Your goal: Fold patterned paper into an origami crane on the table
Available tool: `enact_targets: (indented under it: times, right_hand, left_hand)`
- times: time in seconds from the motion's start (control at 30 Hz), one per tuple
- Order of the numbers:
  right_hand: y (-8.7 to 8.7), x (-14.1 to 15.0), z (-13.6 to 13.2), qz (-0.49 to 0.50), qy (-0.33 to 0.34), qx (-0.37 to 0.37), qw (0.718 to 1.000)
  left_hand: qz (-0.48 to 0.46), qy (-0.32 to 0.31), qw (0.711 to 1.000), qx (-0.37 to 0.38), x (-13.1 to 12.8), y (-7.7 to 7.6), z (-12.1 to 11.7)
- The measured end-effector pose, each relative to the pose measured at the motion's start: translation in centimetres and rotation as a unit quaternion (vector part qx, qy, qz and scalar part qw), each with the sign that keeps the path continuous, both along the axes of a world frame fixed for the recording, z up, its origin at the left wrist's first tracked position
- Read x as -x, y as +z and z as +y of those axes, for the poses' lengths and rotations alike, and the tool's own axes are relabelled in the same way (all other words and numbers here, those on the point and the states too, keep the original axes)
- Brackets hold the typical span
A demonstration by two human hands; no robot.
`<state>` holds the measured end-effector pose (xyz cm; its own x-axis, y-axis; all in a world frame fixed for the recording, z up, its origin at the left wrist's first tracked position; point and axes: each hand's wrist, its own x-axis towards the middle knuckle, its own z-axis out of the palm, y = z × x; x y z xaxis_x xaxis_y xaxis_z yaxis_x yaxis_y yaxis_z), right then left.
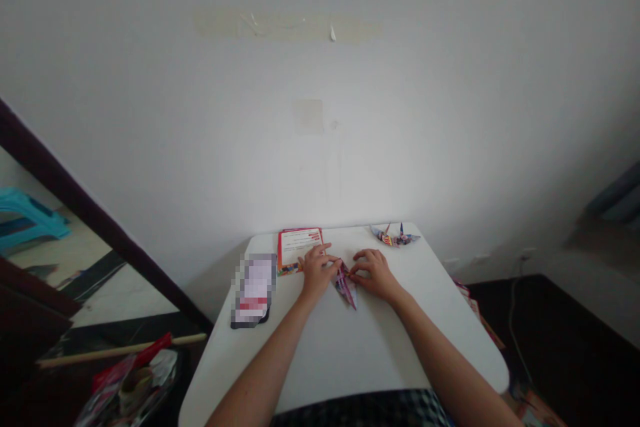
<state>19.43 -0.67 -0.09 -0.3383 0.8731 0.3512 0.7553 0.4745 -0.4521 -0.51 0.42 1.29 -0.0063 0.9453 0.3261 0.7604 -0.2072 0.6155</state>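
Note:
A small folded paper piece (346, 289), pinkish-purple with printed patterns, lies near the middle of the white table with its pointed end toward me. My left hand (318, 272) pinches its upper left edge between thumb and fingers. From the other side, my right hand (375, 273) has its thumb and index finger closed on the paper's right edge. Near the back right of the table sit folded paper cranes (395, 236) made of similar printed paper. Just behind my left hand is a stack of printed sheets (300, 247) with a red border.
A phone (254, 290), its screen blurred out, rests on the left of the white table (345, 360). The table's back edge meets a plain wall (320, 167). On the floor at left stands a bin with rubbish (140, 383); a mirror (30, 213) leans beside it.

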Motion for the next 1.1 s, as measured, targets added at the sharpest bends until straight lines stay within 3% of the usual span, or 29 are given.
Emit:
enact_targets:
  times: [0.43, 0.67, 1.1]
  right_hand:
    - [-0.6, -0.1, 0.4, 0.006, 0.010, -0.023, 1.000]
    - [-0.8, -0.1, 0.6, 0.024, 0.002, -0.023, 0.999]
    - [-1.6, -0.2, 1.3, 0.045, 0.000, -0.044, 0.998]
  left_hand:
    - [-0.031, 0.010, 0.999, -0.037, 0.0, -0.2, 0.2]
    - [-0.015, 0.003, 0.999, -0.040, 0.0, -0.7, 0.4]
    - [0.016, 0.014, 0.999, -0.044, 0.4, -0.4, 0.1]
